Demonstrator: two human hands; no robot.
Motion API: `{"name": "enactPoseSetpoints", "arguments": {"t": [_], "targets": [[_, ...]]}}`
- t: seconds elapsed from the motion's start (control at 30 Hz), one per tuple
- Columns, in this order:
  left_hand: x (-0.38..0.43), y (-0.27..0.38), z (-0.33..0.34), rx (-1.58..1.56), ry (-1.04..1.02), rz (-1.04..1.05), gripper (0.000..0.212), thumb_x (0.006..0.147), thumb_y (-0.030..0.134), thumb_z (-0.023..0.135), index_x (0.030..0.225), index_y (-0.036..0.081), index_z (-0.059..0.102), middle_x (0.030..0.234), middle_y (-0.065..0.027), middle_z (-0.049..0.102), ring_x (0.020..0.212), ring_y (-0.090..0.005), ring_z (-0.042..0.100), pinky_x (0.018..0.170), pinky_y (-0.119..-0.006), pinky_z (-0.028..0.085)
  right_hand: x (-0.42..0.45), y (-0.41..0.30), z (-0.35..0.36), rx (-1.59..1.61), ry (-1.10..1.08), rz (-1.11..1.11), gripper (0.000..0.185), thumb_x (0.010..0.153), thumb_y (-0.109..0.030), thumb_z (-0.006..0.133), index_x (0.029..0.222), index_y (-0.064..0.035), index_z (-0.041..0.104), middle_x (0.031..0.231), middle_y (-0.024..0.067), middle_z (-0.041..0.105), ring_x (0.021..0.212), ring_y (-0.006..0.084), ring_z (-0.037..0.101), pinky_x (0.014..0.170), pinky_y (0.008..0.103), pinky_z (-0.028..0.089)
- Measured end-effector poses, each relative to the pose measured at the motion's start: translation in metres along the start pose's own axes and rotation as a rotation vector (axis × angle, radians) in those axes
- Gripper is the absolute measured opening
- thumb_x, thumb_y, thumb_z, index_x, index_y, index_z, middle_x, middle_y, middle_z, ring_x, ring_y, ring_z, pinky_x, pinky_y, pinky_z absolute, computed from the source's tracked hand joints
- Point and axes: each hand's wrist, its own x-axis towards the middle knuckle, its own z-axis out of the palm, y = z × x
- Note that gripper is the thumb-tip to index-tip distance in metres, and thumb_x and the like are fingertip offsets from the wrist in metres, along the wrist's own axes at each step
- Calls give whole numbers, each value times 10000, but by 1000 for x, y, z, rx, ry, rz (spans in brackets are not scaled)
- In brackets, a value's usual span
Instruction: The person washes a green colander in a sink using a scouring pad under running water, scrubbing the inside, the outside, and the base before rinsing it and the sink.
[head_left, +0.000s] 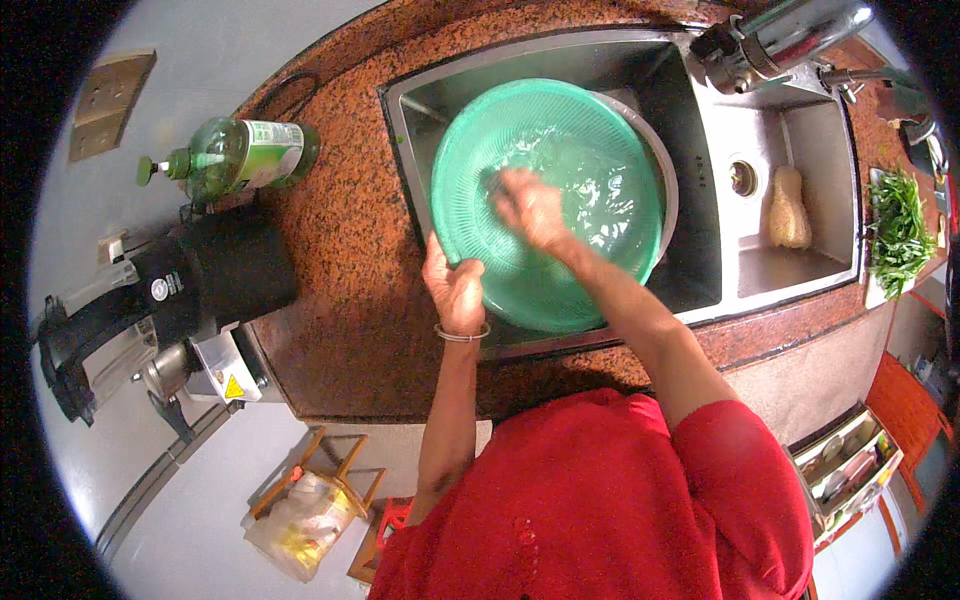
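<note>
A green plastic colander (622, 292) sits tilted in the large left basin of a stainless steel double sink (696, 225). Under it, the rim of a pale metal bowl (670, 176) shows at the right. Rippling water glints inside the colander. My left hand (456, 289) grips the colander's near-left rim, thumb on the inside. Inside the colander, my right hand (529, 206) is blurred by motion, close to the left wall. Its fingertips are indistinct, and I cannot tell whether they hold anything.
A faucet (757, 56) overhangs the sink's back right. The small basin holds a loofah sponge (789, 210). Cut green leaves (900, 232) lie on a white board at the right. Left on the granite counter (345, 247) are a green pump bottle (240, 159) and a black appliance (217, 262).
</note>
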Motion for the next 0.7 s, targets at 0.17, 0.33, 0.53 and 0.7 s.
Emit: {"name": "enactPoseSetpoints", "arguments": {"t": [0.17,0.33,0.53,0.7], "targets": [[1,3,20,74,57,32,613,682,-179,393,1268,-32,492,1132,-26,577,996,-116,537,899,-249,417,23,58,-4,-246,89,379,240,778,-230,645,938,-96,528,826,166,585,773,360,609,634,490,497],[-5,14,16,75,35,8,619,689,-182,387,1282,-30,484,1135,-24,577,996,-103,531,886,-230,418,-17,-16,5,16,-108,-206,266,763,-232,654,970,-101,551,835,164,580,804,376,601,682,460,503],[-9,4,24,104,47,49,618,696,-179,395,1290,-29,474,1122,-20,576,992,-99,530,883,-234,422,30,55,-2,-234,79,347,255,796,-269,616,970,-91,563,851,174,621,752,362,631,641,485,513],[-11,1,14,66,87,73,643,646,-120,424,1280,-29,481,1119,-30,594,982,-128,561,894,-258,436,-6,-57,2,109,-19,-115,223,806,-261,613,950,-97,566,836,166,592,797,373,610,670,511,488]]}}
